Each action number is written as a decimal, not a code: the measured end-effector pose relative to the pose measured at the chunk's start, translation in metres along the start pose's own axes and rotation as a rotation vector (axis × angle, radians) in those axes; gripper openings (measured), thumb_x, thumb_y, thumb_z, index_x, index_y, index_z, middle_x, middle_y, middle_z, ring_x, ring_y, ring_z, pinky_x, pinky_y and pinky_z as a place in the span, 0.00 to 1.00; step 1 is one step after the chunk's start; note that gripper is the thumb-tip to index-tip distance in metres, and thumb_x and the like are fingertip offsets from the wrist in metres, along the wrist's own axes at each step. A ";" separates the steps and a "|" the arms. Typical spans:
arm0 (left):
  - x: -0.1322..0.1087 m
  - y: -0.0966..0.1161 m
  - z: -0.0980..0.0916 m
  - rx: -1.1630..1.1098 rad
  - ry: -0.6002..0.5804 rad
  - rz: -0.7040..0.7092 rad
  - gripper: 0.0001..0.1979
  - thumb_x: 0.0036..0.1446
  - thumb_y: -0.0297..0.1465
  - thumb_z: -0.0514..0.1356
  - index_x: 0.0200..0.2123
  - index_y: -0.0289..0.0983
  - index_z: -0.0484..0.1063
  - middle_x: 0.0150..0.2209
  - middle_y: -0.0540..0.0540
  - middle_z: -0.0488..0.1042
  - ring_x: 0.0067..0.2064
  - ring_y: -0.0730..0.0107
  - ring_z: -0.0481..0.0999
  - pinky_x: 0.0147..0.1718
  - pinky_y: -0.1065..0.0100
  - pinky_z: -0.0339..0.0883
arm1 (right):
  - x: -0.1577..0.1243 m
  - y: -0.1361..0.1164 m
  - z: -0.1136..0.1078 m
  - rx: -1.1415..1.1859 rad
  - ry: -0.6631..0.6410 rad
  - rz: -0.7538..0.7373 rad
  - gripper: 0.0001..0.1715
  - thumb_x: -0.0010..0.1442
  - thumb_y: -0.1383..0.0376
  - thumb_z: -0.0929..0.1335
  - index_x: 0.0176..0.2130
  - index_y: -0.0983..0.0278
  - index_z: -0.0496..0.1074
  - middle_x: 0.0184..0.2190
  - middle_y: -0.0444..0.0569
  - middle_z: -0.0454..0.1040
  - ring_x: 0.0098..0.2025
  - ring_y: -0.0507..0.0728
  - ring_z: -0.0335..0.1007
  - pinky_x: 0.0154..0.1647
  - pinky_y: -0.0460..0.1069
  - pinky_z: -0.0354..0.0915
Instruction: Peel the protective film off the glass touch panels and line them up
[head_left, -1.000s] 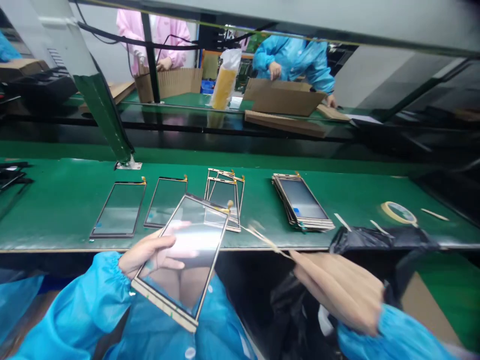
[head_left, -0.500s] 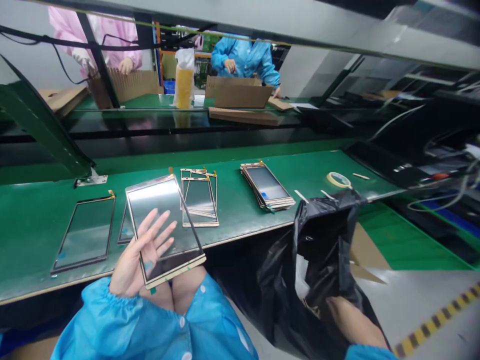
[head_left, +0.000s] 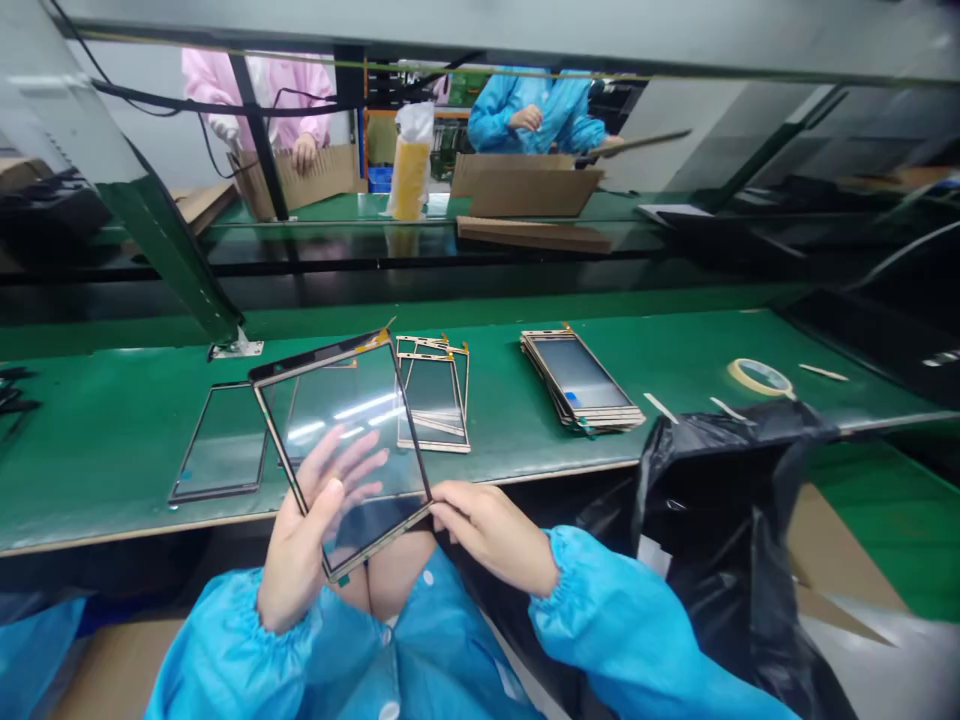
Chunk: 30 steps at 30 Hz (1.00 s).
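A clear touch screen panel (head_left: pixel 352 440) with a dark frame and an orange flex tab is held up, tilted, in front of me. My left hand (head_left: pixel 307 530) supports it from the left, thumb at the front edge and fingers spread behind the glass. Pinched in my right hand (head_left: pixel 487 530) is its lower right corner. Beyond it, several framed panels (head_left: pixel 441 440) overlap on the bench, and another dark-framed panel (head_left: pixel 221 440) lies flat on the left. A stack of panels (head_left: pixel 581 370) with pale borders sits to the right.
A black plastic bag (head_left: pixel 720 540) hangs at the bench's front edge on the right. Nearby lie a tape roll (head_left: pixel 759 377) and pale strips (head_left: pixel 660 407). A slanted green post (head_left: pixel 172 250) stands left. Across the bench, two people handle cardboard (head_left: pixel 536 190).
My right hand has left the black bag and taken hold of the panel's lower right corner. The panel has turned in my left hand. The view has shifted left.
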<state>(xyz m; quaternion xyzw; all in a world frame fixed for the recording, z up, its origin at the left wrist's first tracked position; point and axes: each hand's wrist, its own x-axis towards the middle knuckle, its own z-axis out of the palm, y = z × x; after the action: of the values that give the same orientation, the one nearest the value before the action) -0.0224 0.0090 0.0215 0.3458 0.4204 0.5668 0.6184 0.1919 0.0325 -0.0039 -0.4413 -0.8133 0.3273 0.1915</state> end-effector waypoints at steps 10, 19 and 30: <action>-0.019 -0.033 0.036 0.031 0.105 0.246 0.23 0.63 0.39 0.58 0.61 0.48 0.63 0.63 0.49 0.66 0.66 0.56 0.61 0.64 0.57 0.57 | 0.020 -0.008 0.012 -0.686 0.269 0.044 0.12 0.63 0.71 0.63 0.28 0.64 0.66 0.22 0.45 0.71 0.23 0.53 0.67 0.25 0.49 0.44; 0.021 -0.032 0.019 -0.178 0.004 0.081 0.28 0.63 0.43 0.57 0.64 0.46 0.56 0.64 0.43 0.63 0.64 0.54 0.63 0.57 0.56 0.65 | 0.017 -0.051 -0.002 0.235 0.045 -0.231 0.10 0.53 0.73 0.61 0.24 0.64 0.67 0.20 0.42 0.69 0.22 0.48 0.62 0.24 0.43 0.55; 0.020 -0.056 -0.005 -0.404 -0.266 -0.289 0.39 0.55 0.61 0.50 0.60 0.41 0.63 0.59 0.36 0.70 0.56 0.49 0.73 0.44 0.59 0.73 | 0.078 -0.040 -0.141 0.471 0.480 -0.111 0.25 0.65 0.64 0.52 0.18 0.65 0.56 0.15 0.33 0.49 0.14 0.40 0.43 0.19 0.44 0.46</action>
<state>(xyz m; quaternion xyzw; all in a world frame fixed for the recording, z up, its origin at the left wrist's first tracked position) -0.0042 0.0224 -0.0341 0.2235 0.2590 0.4947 0.7989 0.2115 0.1336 0.1267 -0.4046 -0.6700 0.3820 0.4915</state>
